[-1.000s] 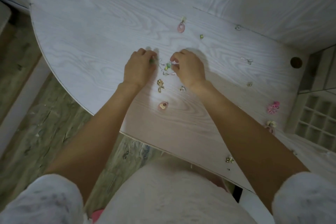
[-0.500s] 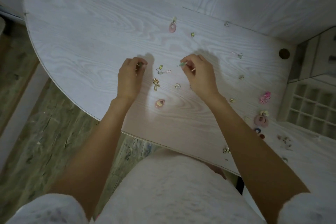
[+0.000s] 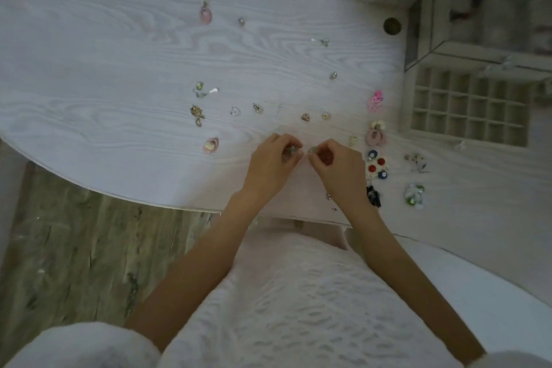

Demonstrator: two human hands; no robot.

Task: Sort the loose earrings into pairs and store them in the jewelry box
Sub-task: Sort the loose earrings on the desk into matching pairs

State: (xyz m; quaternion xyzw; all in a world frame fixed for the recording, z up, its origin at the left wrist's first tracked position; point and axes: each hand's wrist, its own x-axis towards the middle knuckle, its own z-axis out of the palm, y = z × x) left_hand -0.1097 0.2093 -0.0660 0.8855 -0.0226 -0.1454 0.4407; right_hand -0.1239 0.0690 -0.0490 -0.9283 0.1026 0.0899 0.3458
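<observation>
Near the front edge of the pale wood-grain desk, the person's two hands sit close together, knuckles up. The left hand has its grip pinched narrow on a small greenish earring, and the right hand pinches another small piece at its fingertips, though that one is too blurred to make out. The two pinches are just beside each other, not quite touching. Loose earrings lie scattered over the desk beyond the hands: a pink oval earring far back, a second pink one left of the hands, and a gold dangling earring above it. To the right of the right hand, sorted pieces lie in a loose column: a bright pink earring, a red and blue pair and a dark earring. The jewelry box stands open at the right side of the desk, its grid of small compartments facing up.
</observation>
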